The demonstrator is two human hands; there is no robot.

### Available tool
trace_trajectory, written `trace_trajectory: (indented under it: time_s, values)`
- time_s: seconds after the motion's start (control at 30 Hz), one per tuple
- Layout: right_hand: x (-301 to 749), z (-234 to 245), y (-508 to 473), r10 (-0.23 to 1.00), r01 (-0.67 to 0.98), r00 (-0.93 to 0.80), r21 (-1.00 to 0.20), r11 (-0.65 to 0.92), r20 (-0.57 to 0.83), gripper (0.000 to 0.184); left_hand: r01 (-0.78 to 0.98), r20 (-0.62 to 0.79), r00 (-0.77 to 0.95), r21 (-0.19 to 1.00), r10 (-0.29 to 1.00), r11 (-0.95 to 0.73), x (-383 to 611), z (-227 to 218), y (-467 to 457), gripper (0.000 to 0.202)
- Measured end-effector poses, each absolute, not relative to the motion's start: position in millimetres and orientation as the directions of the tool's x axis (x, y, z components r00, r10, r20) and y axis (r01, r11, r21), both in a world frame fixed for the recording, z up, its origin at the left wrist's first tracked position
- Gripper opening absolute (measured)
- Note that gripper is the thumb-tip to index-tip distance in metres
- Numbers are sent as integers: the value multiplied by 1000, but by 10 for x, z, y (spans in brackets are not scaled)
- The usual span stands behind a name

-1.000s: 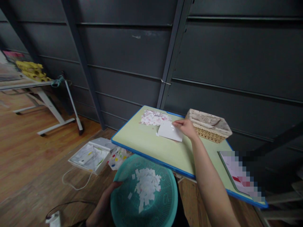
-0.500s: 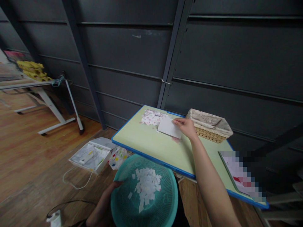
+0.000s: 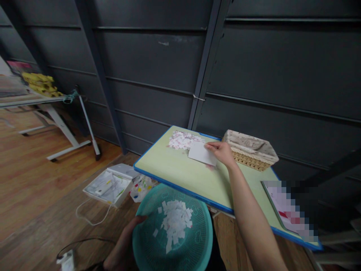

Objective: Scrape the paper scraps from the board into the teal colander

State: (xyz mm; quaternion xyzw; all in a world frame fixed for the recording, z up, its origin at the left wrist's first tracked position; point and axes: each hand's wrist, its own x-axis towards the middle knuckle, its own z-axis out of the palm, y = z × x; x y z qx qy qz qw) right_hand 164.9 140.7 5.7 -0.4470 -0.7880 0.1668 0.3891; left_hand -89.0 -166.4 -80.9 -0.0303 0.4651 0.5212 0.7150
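My left hand (image 3: 130,238) grips the rim of a green plastic basket (image 3: 201,229), thumb over the edge and fingers hidden beneath. Inside the basket lies a heap of small white paper pieces (image 3: 176,220). Over the table my right hand (image 3: 221,151) is closed on the right end of a flat white card (image 3: 200,153). The card is tilted, with its left edge against a pile of paper scraps (image 3: 183,139) at the table's far left corner.
The pale green table (image 3: 175,171) has a blue edge. A cloth-lined wicker basket (image 3: 254,162) and a partly blurred flat item (image 3: 282,207) stand on its right side. An open white box (image 3: 108,186), a cable and a plastic bag (image 3: 141,188) lie on the floor to the left.
Almost nothing differs. The white card's lower edge has shifted very slightly, and both hands keep their grips; the whole view has moved a touch.
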Motion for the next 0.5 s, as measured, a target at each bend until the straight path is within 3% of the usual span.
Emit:
trace_trajectory:
  time_s: [0.13,0.33,0.5]
  values:
    - [1636,59,1413,833,605,-269,-589,537,483,29,-767,-706,17,446,708,463,-905,-859,-1665,60]
    - [1530,33,1364,820,605,-318,-564,562,475,25,-742,-685,-30,503,728,444,-880,-821,-1672,27]
    - [1522,56,1321,797,567,-329,-569,595,506,25,-772,-702,-28,468,711,431,-851,-752,-1663,51]
